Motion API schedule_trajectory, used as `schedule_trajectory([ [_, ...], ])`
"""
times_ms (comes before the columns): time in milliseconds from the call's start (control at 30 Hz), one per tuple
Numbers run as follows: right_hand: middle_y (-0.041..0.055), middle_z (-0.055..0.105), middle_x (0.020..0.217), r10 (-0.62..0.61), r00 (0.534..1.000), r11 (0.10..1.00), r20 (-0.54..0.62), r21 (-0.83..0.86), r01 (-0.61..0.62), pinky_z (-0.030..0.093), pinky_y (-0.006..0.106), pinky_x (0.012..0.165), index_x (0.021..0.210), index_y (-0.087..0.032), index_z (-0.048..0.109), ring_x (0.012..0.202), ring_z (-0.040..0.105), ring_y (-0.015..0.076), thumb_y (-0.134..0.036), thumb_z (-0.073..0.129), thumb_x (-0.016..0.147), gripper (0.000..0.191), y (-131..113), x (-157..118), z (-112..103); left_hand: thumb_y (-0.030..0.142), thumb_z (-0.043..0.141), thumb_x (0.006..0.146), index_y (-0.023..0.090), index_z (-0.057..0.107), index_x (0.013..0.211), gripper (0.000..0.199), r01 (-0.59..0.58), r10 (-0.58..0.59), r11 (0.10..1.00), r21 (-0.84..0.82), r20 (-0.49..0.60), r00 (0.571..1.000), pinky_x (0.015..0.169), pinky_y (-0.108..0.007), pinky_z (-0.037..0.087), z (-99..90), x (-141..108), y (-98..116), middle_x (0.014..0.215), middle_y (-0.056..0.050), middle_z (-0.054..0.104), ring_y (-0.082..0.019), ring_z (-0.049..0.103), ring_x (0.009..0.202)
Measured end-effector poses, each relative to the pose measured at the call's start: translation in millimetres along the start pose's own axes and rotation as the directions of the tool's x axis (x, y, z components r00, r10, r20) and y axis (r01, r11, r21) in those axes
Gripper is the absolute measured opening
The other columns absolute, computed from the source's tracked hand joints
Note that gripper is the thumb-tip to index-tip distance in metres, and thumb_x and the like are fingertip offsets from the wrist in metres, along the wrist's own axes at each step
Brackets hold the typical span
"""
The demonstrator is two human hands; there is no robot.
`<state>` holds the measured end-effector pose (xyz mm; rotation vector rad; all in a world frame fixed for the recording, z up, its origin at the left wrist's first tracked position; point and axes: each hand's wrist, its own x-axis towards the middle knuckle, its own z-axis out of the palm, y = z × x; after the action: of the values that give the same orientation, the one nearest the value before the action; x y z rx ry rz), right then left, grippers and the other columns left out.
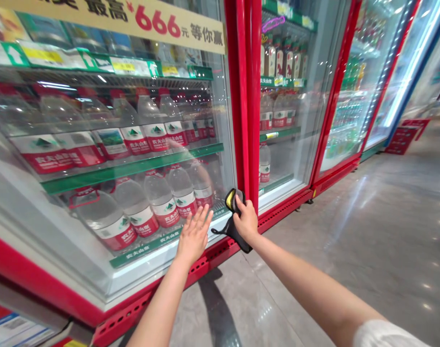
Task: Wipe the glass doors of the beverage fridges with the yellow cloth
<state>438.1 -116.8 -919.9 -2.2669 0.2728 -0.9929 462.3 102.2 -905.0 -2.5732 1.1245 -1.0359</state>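
So there's this big red-framed drinks fridge point(247, 96) filling roughly 7 to 11 o'clock, and behind its glass door point(133, 277) there's a row of water jugs point(165, 212) down low around 8. Left hand point(194, 237) is at 7, fingers stretched out and slightly spread by the glass, can't tell if it's actually touching. Right hand point(247, 220) at 5 is gripping some black thing point(237, 235), also at 5, with a small yellow patch point(229, 199) toward its top.
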Motion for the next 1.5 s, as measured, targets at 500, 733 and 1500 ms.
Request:
schedule_trajectory([
  [500, 0.0079, 0.062, 0.107, -0.152, 0.982, 0.976, -0.116, 0.138, 0.167, 0.049, 0.036, 0.091, 0.106, -0.022, 0.079, 0.103, 0.055, 0.0238, -0.006, 0.044, 0.079, 0.048, 47.3, 28.3, -3.3, 0.019, 0.053, 0.088, 0.019, 0.026, 0.161, 0.078, 0.022, -0.022, 0.999, -0.024, 0.005, 1.000, 0.131, -0.041, 0.004, 0.6, 0.7, -0.5, 0.168, -0.007, 0.024, -0.021, 0.016, 0.158],
  [733, 0.0092, 0.057, 0.116, -0.123, 0.983, 0.986, -0.137, 0.095, 0.137, 0.042, 0.039, 0.100, 0.119, -0.023, 0.074, 0.112, 0.050, 0.0254, -0.005, 0.042, 0.079, 0.053, 29.8, 46.8, -6.4, 0.020, 0.054, 0.088, 0.019, 0.020, 0.163, 0.082, -0.008, 0.008, 1.000, 0.010, -0.019, 1.000, 0.131, -0.040, 0.003, -1.5, -1.0, -2.5, 0.168, -0.007, 0.022, -0.021, 0.014, 0.158],
  [1500, 0.0096, 0.057, 0.114, -0.191, 0.974, 0.981, -0.122, 0.019, 0.195, 0.050, 0.035, 0.091, 0.122, -0.025, 0.071, 0.106, 0.056, 0.0234, -0.007, 0.051, 0.080, 0.050, -3.6, 52.3, -30.2, 0.018, 0.054, 0.086, 0.017, 0.028, 0.161, 0.079, 0.007, -0.005, 1.000, 0.024, -0.064, 0.998, 0.131, -0.041, 0.003, -9.4, -1.7, -6.4, 0.167, -0.007, 0.027, -0.019, 0.011, 0.158],
])
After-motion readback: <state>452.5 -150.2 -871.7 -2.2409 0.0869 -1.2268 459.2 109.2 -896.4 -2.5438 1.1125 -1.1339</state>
